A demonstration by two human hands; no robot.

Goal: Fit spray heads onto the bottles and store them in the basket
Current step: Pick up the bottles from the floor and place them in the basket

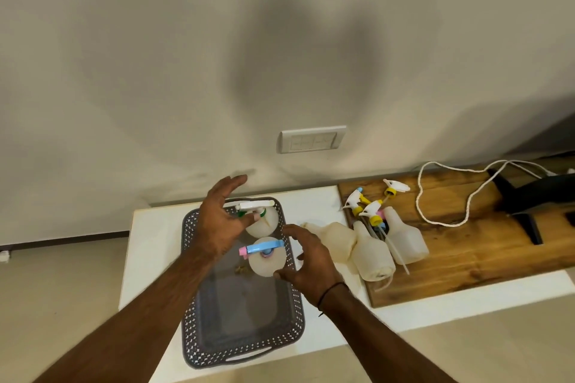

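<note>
**Light, empty bottles: grip the body, not the trigger**

Two fitted spray bottles (pixel 267 255) stand in the grey basket (pixel 199 314) at centre frame. Both hands, left hand (pixel 217 221) and right hand (pixel 311 264), hover with fingers released, grasping nothing. Unfitted bottles (pixel 373 252) lie right of centre; they look light, stiff and probably slick.

Two bottles (pixel 263 239) in basket (pixel 193 314); perhaps three bottles (pixel 373 246) right.
</note>
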